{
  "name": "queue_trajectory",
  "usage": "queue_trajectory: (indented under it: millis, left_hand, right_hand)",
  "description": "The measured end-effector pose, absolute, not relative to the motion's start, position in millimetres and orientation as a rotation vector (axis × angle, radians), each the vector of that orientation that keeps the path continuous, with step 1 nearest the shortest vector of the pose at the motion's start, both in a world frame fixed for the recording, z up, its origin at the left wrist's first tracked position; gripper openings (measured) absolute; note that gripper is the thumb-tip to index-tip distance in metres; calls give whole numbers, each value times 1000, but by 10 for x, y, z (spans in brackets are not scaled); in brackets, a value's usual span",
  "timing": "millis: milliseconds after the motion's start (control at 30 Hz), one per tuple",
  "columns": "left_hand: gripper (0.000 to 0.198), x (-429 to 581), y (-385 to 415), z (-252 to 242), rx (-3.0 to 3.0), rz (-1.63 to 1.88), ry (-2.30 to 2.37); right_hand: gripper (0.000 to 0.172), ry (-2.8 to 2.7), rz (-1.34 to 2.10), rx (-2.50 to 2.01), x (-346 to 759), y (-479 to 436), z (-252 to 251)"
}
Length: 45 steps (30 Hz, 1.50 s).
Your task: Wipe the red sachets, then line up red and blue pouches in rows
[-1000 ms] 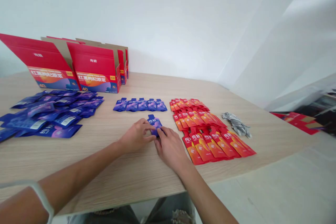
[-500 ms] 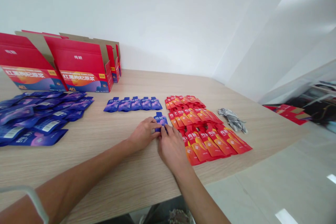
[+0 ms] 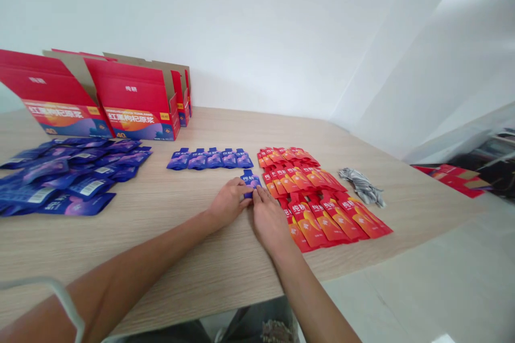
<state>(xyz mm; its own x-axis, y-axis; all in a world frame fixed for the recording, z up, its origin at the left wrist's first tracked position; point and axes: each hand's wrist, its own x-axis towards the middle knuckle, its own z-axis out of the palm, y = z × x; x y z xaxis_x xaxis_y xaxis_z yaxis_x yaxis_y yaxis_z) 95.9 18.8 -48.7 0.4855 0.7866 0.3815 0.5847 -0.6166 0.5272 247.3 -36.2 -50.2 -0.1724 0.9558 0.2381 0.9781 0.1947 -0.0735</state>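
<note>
A single blue spouted pouch (image 3: 250, 179) lies on the table between my two hands, its lower part covered by fingers. My left hand (image 3: 231, 201) has its fingers closed on the pouch's left edge. From the right, my right hand (image 3: 269, 217) presses its bent fingertips on the lower edge of the same pouch. Behind it runs a row of several blue pouches (image 3: 213, 158), set side by side. Just right of my right hand are overlapping rows of red-orange pouches (image 3: 322, 220).
A heap of blue pouches (image 3: 76, 177) spreads at the left. Open red cartons (image 3: 132, 96) stand behind it near the wall. Grey striped gloves (image 3: 362, 186) lie right of the red pouches. More red cardboard (image 3: 454, 178) shows beyond the table's right edge.
The whole view has shifted slightly, so things appear a little further right. Both hands stay at the same blue pouch, with only slight finger movement.
</note>
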Motion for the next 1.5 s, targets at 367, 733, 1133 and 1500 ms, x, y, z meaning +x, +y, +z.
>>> queue_trajectory:
  millis: [367, 733, 1133, 1500]
  left_hand:
    - [31, -556, 556, 76, 2283, 811, 2069]
    - [47, -1524, 802, 160, 2060, 21, 2518]
    - [37, -670, -45, 283, 2607, 244, 2245]
    - [38, 504, -296, -204, 2759, 323, 1540]
  right_hand:
    - [45, -2067, -405, -1167, 2328, -589, -550]
    - [38, -2117, -406, -1150, 2292, -605, -531]
    - [43, -2083, -339, -1263, 2238, -642, -482]
    - [53, -2140, -192, -1636, 2272, -652, -507]
